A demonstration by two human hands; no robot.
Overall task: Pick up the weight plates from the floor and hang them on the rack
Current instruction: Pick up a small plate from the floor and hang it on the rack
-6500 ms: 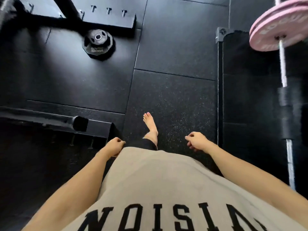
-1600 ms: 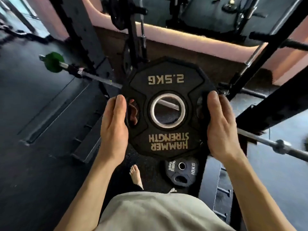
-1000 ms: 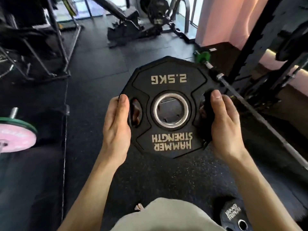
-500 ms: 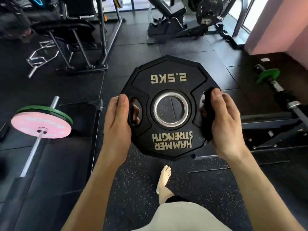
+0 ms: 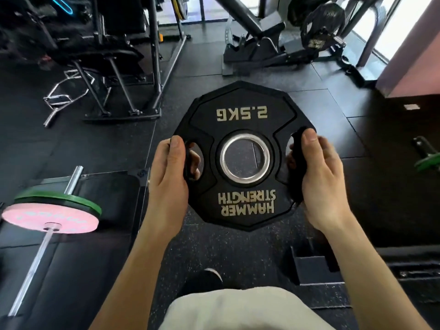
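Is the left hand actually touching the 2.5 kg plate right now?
Touching. The head view shows the left hand wrapped round the 2.5 kg plate at its grip slot, thumb on the face.

Matt rubber, bright metal, speckled floor.

The plate (image 5: 242,158) looks coated in black rubber with a dull, slightly sheened face, its raised lettering a pale matt gold; the ring (image 5: 245,159) round its centre hole is brushed silver metal that catches the light. The floor (image 5: 214,248) is black rubber tile, grainy and flecked with pale specks, with visible seams. On the barbell (image 5: 35,258), the bar is smooth polished steel, and its pink disc (image 5: 50,217) and green disc (image 5: 59,201) have a smooth satin finish. The shirt (image 5: 238,310) is soft beige cloth. The frame (image 5: 154,55) beyond is smooth tubular metal.
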